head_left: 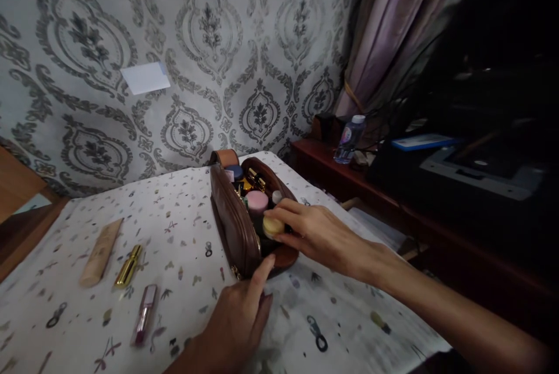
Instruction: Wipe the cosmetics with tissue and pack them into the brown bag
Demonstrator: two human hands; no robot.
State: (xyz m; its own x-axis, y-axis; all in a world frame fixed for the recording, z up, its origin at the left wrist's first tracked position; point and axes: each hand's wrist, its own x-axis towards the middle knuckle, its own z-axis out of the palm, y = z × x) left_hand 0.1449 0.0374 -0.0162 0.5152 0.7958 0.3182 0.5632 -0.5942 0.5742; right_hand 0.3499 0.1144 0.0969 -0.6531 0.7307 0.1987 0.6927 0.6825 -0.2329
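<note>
A brown leather makeup bag (236, 222) stands unzipped on the patterned cloth. My right hand (314, 228) reaches into its near end, thumb and fingers closed around a small round yellow container (273, 226). Just behind that is a pink round lid (257, 202). Deeper in the bag are gold-coloured tubes (255, 179) and a dark blue round item (234, 172). My left hand (240, 316) is at the bag's near end, its index finger stretched to the rim and the other fingers partly curled. It appears to hold nothing.
On the cloth to the left lie a beige tube (101, 253), a gold tube (128, 267) and a lip gloss (145, 314). A clear bottle (350, 140) stands on the dark red shelf (314, 155) at right. Patterned wallpaper (209, 59) rises behind.
</note>
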